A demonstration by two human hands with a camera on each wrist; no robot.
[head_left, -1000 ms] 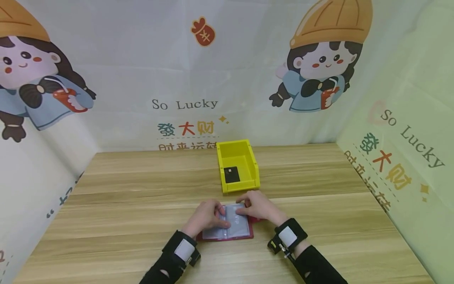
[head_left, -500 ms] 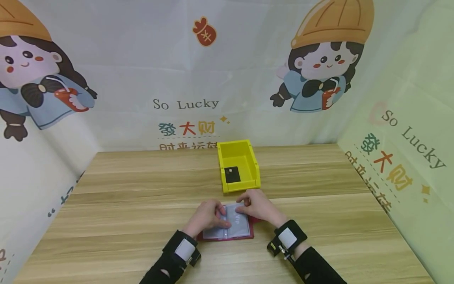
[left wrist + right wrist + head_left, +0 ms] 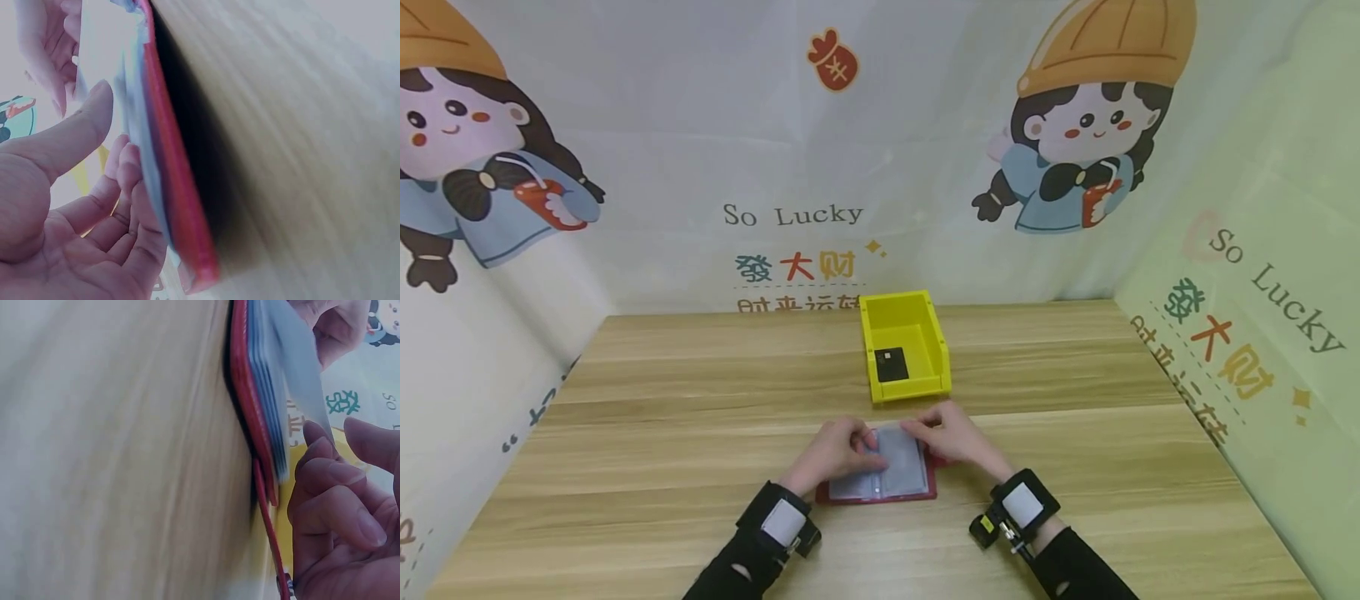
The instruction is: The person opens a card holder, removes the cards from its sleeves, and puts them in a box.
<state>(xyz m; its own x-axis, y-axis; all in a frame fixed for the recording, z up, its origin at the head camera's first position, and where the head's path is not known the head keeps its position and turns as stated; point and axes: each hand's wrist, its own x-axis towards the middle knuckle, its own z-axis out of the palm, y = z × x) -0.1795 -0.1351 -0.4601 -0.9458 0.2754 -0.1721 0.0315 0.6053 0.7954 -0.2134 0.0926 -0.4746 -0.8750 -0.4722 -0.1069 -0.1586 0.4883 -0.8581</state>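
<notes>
A red card holder (image 3: 880, 501) with clear plastic sleeves lies spread on the table. My left hand (image 3: 827, 454) rests over its left sleeves, thumb toward the spine. In the left wrist view a gap shows between thumb and loosely bent fingers, beside the red cover (image 3: 181, 206). At the top right corner my right hand (image 3: 951, 433) pinches a clear sleeve (image 3: 306, 375). The right wrist view shows that sleeve bent up, away from the stack of sleeves (image 3: 265, 394) below. A red strap (image 3: 269, 531) with a metal snap extends from the cover.
Behind the card holder stands a yellow bin (image 3: 943, 358), its low front toward me. A black card (image 3: 891, 364) lies inside at the left front. Printed cloth walls (image 3: 925, 167) close off the back and sides of the wooden table (image 3: 700, 400).
My right thumb and fingers have lifted the right sleeve's corner. The "VIP" lettering seen on that page earlier no longer shows. My left hand stays nearly in place.
</notes>
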